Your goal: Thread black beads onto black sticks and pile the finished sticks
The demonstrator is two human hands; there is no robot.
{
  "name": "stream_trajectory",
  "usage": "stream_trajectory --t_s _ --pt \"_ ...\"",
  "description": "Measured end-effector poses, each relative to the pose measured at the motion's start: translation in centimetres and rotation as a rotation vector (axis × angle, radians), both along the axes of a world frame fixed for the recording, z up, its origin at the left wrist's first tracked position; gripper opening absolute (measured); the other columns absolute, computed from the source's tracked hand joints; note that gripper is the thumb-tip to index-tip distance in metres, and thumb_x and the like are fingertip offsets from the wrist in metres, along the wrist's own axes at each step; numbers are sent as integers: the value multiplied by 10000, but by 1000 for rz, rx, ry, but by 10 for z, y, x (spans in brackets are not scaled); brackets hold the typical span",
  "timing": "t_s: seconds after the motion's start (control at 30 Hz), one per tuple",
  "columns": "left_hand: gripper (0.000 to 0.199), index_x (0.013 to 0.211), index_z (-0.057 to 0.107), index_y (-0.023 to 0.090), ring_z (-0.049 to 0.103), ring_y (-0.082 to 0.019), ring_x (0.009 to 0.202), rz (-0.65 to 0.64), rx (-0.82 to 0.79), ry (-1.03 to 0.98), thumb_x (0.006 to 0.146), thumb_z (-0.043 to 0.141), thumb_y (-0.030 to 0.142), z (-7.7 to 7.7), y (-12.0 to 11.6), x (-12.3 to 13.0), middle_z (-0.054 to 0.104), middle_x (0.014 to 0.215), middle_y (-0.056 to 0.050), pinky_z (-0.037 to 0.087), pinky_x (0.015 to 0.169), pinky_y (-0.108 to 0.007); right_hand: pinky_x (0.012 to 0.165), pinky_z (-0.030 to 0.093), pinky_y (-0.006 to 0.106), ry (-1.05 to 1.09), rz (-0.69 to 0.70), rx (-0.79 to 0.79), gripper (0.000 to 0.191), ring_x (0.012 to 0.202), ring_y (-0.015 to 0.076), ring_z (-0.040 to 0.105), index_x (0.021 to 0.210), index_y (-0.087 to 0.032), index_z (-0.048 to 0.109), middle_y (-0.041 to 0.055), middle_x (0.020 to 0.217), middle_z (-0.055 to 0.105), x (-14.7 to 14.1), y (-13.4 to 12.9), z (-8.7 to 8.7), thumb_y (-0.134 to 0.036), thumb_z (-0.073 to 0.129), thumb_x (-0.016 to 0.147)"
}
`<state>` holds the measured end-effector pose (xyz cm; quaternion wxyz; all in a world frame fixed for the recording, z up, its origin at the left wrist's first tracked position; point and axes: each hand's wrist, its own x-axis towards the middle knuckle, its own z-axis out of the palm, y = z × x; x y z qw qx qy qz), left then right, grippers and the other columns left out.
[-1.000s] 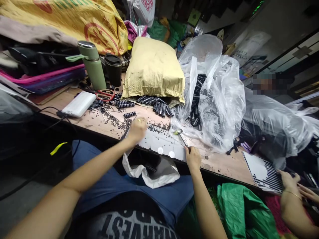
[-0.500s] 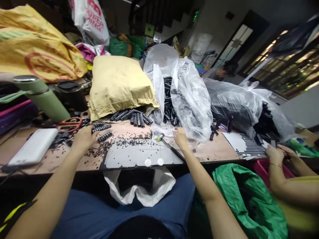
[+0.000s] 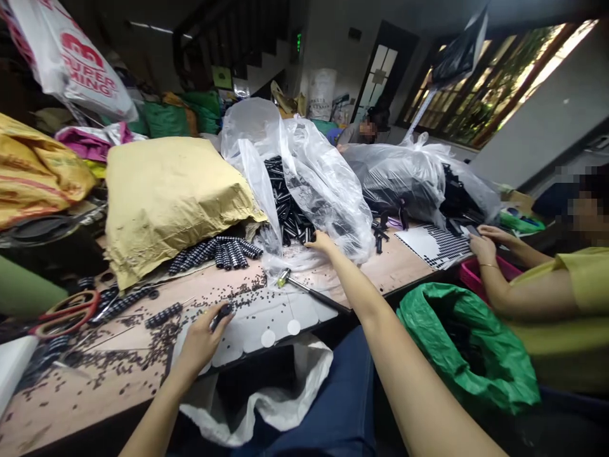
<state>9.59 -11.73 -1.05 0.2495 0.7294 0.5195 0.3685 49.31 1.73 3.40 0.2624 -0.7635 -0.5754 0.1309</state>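
Note:
My left hand (image 3: 202, 339) is closed around a short black cylinder (image 3: 221, 315), held above the left end of the white sheet (image 3: 273, 311). My right hand (image 3: 321, 244) reaches to the mouth of the clear plastic bag (image 3: 328, 184). Its fingers pinch the end of a black tube (image 3: 309, 237) at the edge of the heap of black tubes (image 3: 284, 206). Between my hands lies a hammer (image 3: 311, 292) with a black handle, its head toward the bag. Tiny black bits (image 3: 162, 336) are scattered over the table near my left hand.
Red-handled scissors (image 3: 66, 314) and a ridged black roll (image 3: 164, 315) lie at the left. Ridged rolls (image 3: 231, 252) sit before a yellow sack (image 3: 176, 197). A white sack (image 3: 266, 412) hangs open at my lap; a green sack (image 3: 476, 349) stands right, beside a co-worker (image 3: 547, 304).
My left hand has moved right from the ridged rolls and now holds a black cylinder. My right hand has reached forward to the tube heap. The view has turned rightward.

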Motion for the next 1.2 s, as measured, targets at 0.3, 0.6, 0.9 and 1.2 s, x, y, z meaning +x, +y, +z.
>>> stream_trajectory --t_s 0.3,0.6,0.9,1.2 --pt "363 900 565 199 548 -153 543 121 -179 -283 847 506 553 -1 -7 29 549 599 24 466 562 -268 878 467 285 381 21 70 193 980 185 641 972 -115 646 117 1056 696 -28 -50 16 -190 622 795" --pt "449 865 608 141 368 -69 352 28 -541 -819 627 769 486 44 -4 79 445 430 80 278 366 -187 751 511 301 1303 404 -220 401 767 161 663 868 -153 678 44 806 699 -161 -158 1 -460 790 636" --pt "246 665 605 171 572 -154 719 -48 59 -347 828 606 355 44 -36 58 606 722 -39 465 691 -265 747 544 362 1486 261 -520 588 840 201 661 975 -209 599 68 985 653 -192 -176 17 -686 675 640" --pt "425 1105 518 196 472 -69 501 -110 -369 -877 836 586 518 35 -35 51 515 726 37 418 452 -188 1027 456 430 757 277 4 1081 1301 273 421 1375 -249 362 123 1468 333 -156 -184 -6 -408 895 449"
